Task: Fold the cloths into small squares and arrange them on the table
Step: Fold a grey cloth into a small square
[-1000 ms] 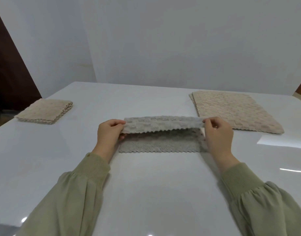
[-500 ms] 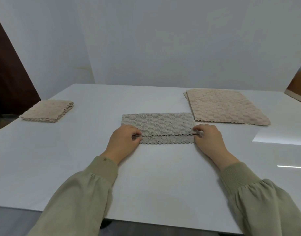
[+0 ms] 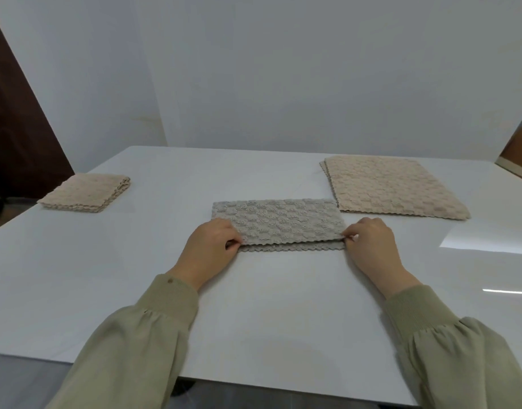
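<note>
A grey textured cloth [image 3: 279, 221] lies folded in half in the middle of the white table [image 3: 271, 305], its upper layer stopping just short of the lower scalloped edge. My left hand [image 3: 208, 250] pinches the near left corner of the upper layer. My right hand [image 3: 372, 246] pinches the near right corner. A small stack of folded beige cloths [image 3: 87, 191] sits at the table's left. A stack of flat unfolded beige cloths [image 3: 389, 185] lies at the back right, just beyond the grey cloth's right end.
A pale wall stands right behind the table. A dark brown door or panel [image 3: 14, 128] is at the far left. The table's near edge runs below my sleeves.
My hands have brought the lifted upper layer of the grey cloth toward me and down onto the lower layer, nearly aligning the near edges. The view shifted slightly.
</note>
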Demonstrator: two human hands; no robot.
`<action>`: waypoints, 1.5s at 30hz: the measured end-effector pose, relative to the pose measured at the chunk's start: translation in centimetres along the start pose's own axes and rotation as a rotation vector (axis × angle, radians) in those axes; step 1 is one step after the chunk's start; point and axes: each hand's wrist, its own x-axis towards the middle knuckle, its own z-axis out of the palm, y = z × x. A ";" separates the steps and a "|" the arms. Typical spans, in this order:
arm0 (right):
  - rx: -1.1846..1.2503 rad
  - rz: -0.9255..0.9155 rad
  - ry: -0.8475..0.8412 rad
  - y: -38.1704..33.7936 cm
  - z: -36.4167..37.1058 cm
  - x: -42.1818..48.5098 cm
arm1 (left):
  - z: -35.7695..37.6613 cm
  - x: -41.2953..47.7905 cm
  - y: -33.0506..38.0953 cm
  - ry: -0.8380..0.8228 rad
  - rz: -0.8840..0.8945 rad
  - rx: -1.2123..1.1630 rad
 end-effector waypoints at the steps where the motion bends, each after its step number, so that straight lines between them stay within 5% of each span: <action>1: 0.012 -0.001 0.012 0.1 -0.1 0.0 | 0.0 -0.1 0.0 -0.009 0.010 0.001; 6: 0.065 -0.078 0.123 -0.1 -0.7 0.1 | -0.2 0.2 0.0 0.039 0.058 0.028; 20: -0.020 -0.023 -0.174 0.0 -1.1 -0.6 | 0.4 0.0 -0.4 -0.074 0.004 0.031; 26: 0.023 0.302 -0.114 0.1 -1.4 -0.4 | -0.6 0.1 -0.5 0.019 -0.480 0.120; 30: -0.011 0.339 -0.177 -0.2 -1.0 -0.5 | -0.8 -0.3 -1.4 -0.056 -0.716 0.088; 38: 0.104 0.342 -0.175 -0.4 -0.8 -0.5 | -1.1 -0.1 -1.4 -0.109 -0.855 -0.079; 45: 0.071 0.306 -0.105 -0.4 -0.7 -0.7 | -1.2 -0.1 -1.2 -0.147 -0.833 0.071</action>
